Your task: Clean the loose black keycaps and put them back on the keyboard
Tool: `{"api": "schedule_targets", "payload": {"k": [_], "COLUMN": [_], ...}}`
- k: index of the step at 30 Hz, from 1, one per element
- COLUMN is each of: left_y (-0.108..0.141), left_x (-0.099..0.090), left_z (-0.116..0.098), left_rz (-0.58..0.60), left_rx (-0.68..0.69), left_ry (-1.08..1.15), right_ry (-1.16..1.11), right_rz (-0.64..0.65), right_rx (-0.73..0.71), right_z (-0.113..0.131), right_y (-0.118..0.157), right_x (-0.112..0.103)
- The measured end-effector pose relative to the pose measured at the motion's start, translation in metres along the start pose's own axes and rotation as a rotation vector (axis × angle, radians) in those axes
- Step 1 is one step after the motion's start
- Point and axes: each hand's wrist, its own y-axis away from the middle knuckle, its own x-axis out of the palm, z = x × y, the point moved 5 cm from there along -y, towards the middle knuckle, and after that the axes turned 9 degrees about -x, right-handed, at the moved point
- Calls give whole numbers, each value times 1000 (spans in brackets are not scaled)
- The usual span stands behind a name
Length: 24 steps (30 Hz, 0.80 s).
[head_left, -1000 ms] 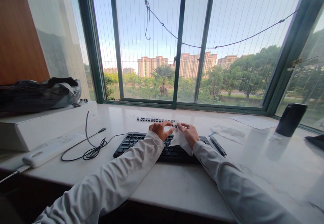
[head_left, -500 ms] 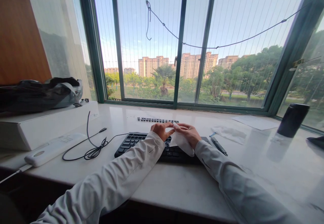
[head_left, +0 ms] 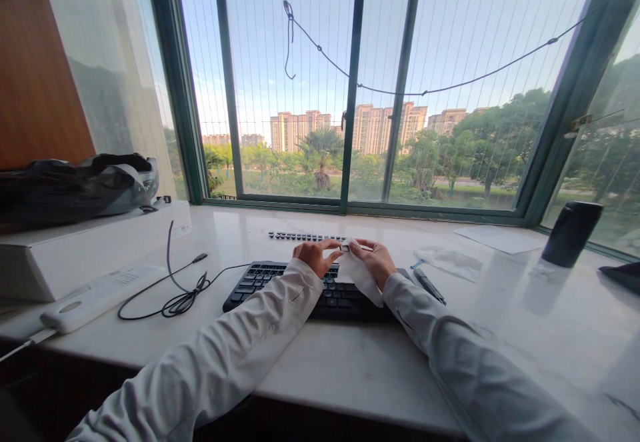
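Observation:
My left hand point(head_left: 314, 257) pinches a small dark keycap point(head_left: 344, 248) between thumb and fingertips. Closed around a white tissue point(head_left: 357, 278), my right hand point(head_left: 376, 262) holds it against the keycap's right side, and the tissue's loose end hangs down over the keyboard. Below both hands lies a black keyboard point(head_left: 254, 283), partly hidden by hands and sleeves. Just behind it, a row of loose black keycaps point(head_left: 300, 236) is lined up on the white counter point(head_left: 320, 355).
Right of the keyboard are a dark pen-like tool point(head_left: 429, 286) and a crumpled clear plastic bag point(head_left: 450, 263). A black cylinder point(head_left: 573, 235) stands farther right near a paper sheet point(head_left: 493, 238). Leftward lie a coiled cable point(head_left: 183, 302), a white power strip point(head_left: 100, 297) and a white box point(head_left: 95, 245).
The tissue has shifted off the pinched fingertips, and the dark keycap now shows between my hands. The view has turned slightly to the right.

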Motion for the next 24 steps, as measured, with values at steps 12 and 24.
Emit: {"api": "schedule_targets", "payload": {"k": [12,24], "left_y": [-4,-4], "left_x": [-2,13], "left_z": [3,4], "left_rz": [-43,105], "left_rx": [-17,46], "left_ry": [100,195], "right_ry": [912,1018], "right_rz": [-10,441], "right_rx": [-533,-637], "right_z": [45,67], "right_y": [-5,10], "right_x": [-21,-5]}}
